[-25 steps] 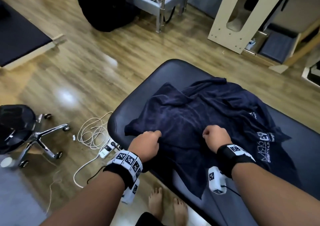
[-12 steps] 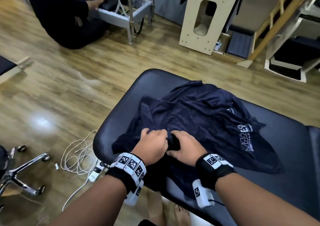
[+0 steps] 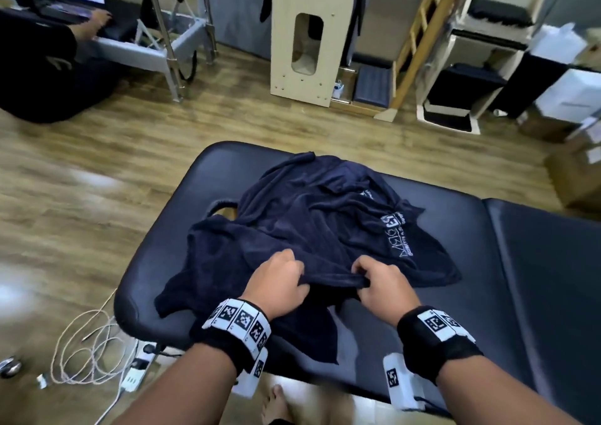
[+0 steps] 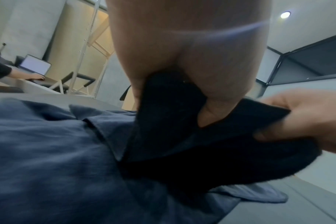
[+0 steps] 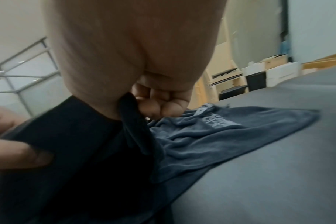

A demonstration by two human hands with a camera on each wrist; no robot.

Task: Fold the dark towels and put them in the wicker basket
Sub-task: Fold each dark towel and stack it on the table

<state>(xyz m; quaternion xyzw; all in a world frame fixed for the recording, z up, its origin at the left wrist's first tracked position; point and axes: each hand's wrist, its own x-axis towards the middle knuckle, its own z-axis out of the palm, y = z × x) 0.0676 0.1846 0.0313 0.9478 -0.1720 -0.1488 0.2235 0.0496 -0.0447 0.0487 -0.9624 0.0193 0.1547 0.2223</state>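
Note:
A crumpled dark navy towel (image 3: pixel 312 226) with white lettering lies on the black padded table (image 3: pixel 520 278). My left hand (image 3: pixel 279 281) grips its near edge, and the left wrist view shows that hand (image 4: pixel 182 84) curled round dark towel cloth (image 4: pixel 173 121). My right hand (image 3: pixel 380 281) pinches the same edge a short way to the right; the right wrist view has its fingers (image 5: pixel 159 106) closed on a fold of the towel (image 5: pixel 211 136). A short stretch of edge runs between the two hands, lifted slightly off the pad. No wicker basket is in view.
A white cable coil (image 3: pixel 87 350) and power strip (image 3: pixel 136 369) lie on the wood floor left of the table. A person in dark clothes (image 3: pixel 42 67) sits at a laptop at the far left. Wooden frames (image 3: pixel 302 34) and boxes (image 3: pixel 572 93) stand along the far wall.
My hands came together on the towel's near edge, then drew a little apart, still holding it and raising it slightly. The head view has tilted up toward the far wall.

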